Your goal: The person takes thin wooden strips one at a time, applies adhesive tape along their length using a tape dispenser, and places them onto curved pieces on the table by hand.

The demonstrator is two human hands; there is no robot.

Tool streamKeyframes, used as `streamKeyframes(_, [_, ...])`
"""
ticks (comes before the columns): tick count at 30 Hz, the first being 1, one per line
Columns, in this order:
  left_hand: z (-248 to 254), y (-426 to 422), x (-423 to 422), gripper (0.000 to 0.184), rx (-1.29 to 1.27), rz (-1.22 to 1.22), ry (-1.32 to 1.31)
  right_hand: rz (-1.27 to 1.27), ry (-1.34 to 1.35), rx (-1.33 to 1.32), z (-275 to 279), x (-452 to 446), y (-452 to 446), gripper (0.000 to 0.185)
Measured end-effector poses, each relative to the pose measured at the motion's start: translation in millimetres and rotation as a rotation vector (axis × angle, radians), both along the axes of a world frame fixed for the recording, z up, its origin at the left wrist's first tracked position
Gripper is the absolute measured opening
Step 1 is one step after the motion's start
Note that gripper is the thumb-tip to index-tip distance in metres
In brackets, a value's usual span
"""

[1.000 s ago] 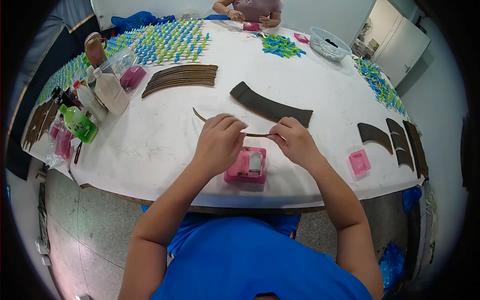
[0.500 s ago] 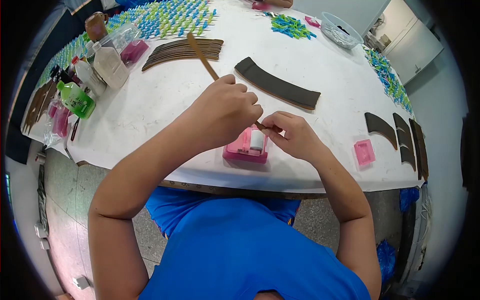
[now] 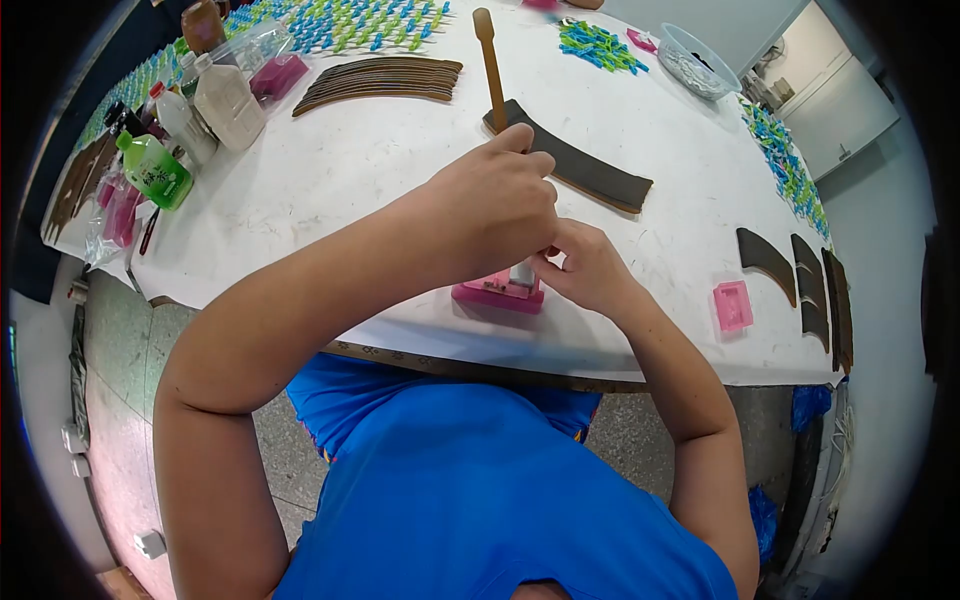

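Note:
My left hand [image 3: 495, 195] is closed round a long brown stick [image 3: 492, 75], which points up and away with its wider end at the top. Close against it, my right hand [image 3: 592, 265] has thumb and fingers pinched together; what they hold is hidden behind the left hand. Both hands are above a pink box-like holder [image 3: 497, 298] with a whitish roll, partly covered by my left hand. Just beyond the hands lies a curved dark strip [image 3: 585, 165] with a brown edge.
A row of curved dark strips [image 3: 380, 80] lies at the back left. Bottles, among them a green-capped one [image 3: 155, 172], stand at the left. A small pink tray [image 3: 732, 306] and dark curved pieces [image 3: 767, 264] are at the right. A clear bowl [image 3: 695, 65] stands behind.
The brown stick has swung from leaning left to nearly upright. My left hand has moved right and turned, now covering more of the pink holder and the right fingertips.

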State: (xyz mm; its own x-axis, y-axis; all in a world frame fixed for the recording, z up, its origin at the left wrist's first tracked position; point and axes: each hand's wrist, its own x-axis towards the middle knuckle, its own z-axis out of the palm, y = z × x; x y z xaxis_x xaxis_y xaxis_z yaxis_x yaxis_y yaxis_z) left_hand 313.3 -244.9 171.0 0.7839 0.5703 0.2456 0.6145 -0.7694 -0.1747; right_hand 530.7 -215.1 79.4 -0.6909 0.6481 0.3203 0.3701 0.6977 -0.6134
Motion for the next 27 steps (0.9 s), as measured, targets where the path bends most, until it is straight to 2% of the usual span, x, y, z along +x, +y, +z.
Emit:
streamKeyframes(6, [-4,-3,-8,0.010,0.005,0.017,-0.072,-0.008,-0.026,0.050,-4,0,3,0.012])
streamKeyframes(10, [-23,-3,-25,0.011,-0.053,0.046,-0.012,-0.014,0.040,0.066,-9,6,0,0.016])
streamKeyframes(16, [-93,-6,-35,0.018,-0.036,0.004,-0.375,0.017,-0.099,0.134,-12,27,1,0.022])
streamKeyframes(27, [-113,-6,-24,0.020,-0.049,-0.018,-0.473,0.004,-0.122,0.165,-11,45,-3,0.023])
